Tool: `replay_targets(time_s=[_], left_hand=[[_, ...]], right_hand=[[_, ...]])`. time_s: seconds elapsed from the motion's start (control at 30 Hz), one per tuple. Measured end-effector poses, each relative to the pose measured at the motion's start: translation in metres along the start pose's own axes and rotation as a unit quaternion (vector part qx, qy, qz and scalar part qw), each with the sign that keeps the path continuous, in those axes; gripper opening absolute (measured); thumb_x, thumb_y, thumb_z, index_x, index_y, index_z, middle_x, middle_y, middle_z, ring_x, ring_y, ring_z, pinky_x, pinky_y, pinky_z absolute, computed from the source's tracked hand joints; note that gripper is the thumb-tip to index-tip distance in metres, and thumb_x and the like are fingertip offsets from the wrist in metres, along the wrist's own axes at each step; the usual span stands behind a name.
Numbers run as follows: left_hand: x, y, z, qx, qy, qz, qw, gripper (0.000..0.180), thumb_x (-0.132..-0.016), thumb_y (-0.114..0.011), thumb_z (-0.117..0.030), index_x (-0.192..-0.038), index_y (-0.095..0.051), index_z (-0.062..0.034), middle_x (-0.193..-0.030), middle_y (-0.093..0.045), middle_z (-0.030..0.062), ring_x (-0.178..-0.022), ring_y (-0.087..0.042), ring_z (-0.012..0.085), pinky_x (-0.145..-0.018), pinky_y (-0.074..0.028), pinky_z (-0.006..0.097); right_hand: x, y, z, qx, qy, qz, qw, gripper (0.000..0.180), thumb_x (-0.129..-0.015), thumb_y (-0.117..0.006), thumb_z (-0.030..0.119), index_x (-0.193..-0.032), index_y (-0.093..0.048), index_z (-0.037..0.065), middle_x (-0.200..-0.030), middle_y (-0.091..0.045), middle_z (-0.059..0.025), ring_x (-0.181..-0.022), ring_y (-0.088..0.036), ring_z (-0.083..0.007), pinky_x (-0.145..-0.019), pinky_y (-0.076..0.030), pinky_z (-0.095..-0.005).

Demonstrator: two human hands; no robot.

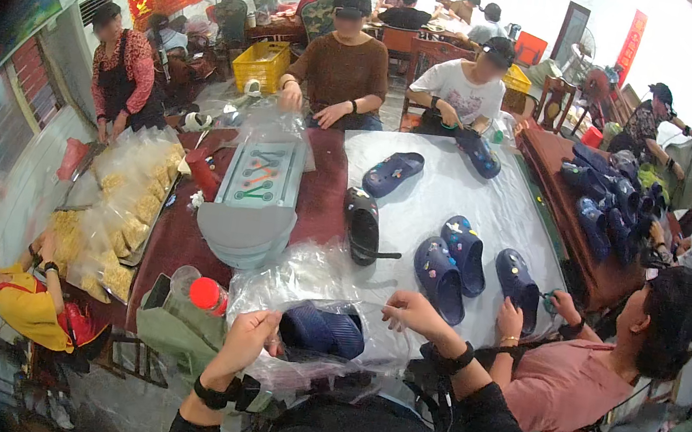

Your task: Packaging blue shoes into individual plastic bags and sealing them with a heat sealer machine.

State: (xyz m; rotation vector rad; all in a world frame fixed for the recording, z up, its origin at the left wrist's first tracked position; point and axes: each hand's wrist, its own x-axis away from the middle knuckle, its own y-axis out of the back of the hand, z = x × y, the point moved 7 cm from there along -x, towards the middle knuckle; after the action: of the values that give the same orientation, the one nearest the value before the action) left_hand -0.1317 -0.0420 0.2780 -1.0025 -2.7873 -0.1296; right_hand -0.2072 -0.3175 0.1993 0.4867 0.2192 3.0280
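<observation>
At 6 o'clock, by the near edge of the table [327, 174], dark blue footwear [321, 329] is surrounded by a clear bag [283, 282], though whether it is fully inside cannot be told. The film is pinched between thumb and fingers of the left hand [247, 339] at 9 o'clock from the footwear and, seemingly, of the right hand [422, 317] at 2 o'clock. The edge should be stretched evenly between both pinches and drawn gently, since thin film could be torn.
</observation>
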Motion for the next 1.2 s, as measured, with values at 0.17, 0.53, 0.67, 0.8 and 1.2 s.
replay_targets(time_s=[0.17,0.53,0.67,0.8,1.2], left_hand=[[0.002,-0.027,-0.004,0.008,0.004,0.042,0.999,0.039,-0.094,-0.044,-0.031,-0.066,-0.048,-0.0039,-0.053,-0.051,0.004,-0.048,-0.052,0.0117,-0.052,-0.045,0.025],[0.016,-0.035,-0.011,0.032,-0.011,-0.037,0.999,0.039,-0.095,-0.042,-0.029,-0.067,-0.048,-0.0038,-0.054,-0.051,0.0036,-0.048,-0.051,0.0105,-0.048,-0.04,0.025],[0.03,-0.052,-0.017,-0.054,-0.032,-0.005,0.998,0.04,-0.095,-0.041,-0.032,-0.068,-0.049,-0.0047,-0.052,-0.052,0.0017,-0.048,-0.05,0.0086,-0.047,-0.039,0.025],[0.05,-0.066,-0.015,-0.06,-0.038,-0.003,0.997,0.037,-0.095,-0.041,-0.03,-0.07,-0.048,-0.0041,-0.051,-0.051,0.0003,-0.047,-0.051,0.007,-0.045,-0.04,0.023],[0.118,-0.017,-0.014,0.078,-0.049,0.046,0.995,0.036,-0.096,-0.04,-0.027,-0.069,-0.047,-0.0043,-0.055,-0.053,0.0018,-0.049,-0.054,0.0085,-0.046,-0.041,0.022]], right_hand=[[0.009,-0.014,-0.013,0.002,-0.005,0.102,0.995,0.029,-0.09,-0.053,0.018,-0.115,-0.049,0.004,-0.112,-0.056,-0.0077,-0.092,-0.057,-0.0143,-0.073,-0.048,-0.0272],[0.067,-0.082,0.062,0.282,0.323,0.137,0.893,0.119,-0.053,-0.079,0.052,-0.14,-0.012,0.005,-0.141,-0.012,-0.0295,-0.129,-0.02,-0.0457,-0.105,-0.02,-0.051],[0.068,-0.08,0.08,0.327,0.459,0.019,0.826,0.115,-0.048,-0.084,0.042,-0.138,-0.02,0.012,-0.141,-0.015,-0.029,-0.127,-0.024,-0.0465,-0.101,-0.026,-0.0533],[0.062,-0.093,0.086,0.336,0.411,0.095,0.842,0.097,-0.049,-0.086,0.033,-0.129,-0.035,0.009,-0.131,-0.035,-0.0263,-0.112,-0.045,-0.0441,-0.089,-0.043,-0.0461],[0.043,-0.176,0.069,0.108,0.328,0.252,0.904,0.09,-0.049,-0.089,0.023,-0.12,-0.038,0.002,-0.098,-0.058,-0.0128,-0.09,-0.059,-0.0238,-0.083,-0.047,-0.0338]])
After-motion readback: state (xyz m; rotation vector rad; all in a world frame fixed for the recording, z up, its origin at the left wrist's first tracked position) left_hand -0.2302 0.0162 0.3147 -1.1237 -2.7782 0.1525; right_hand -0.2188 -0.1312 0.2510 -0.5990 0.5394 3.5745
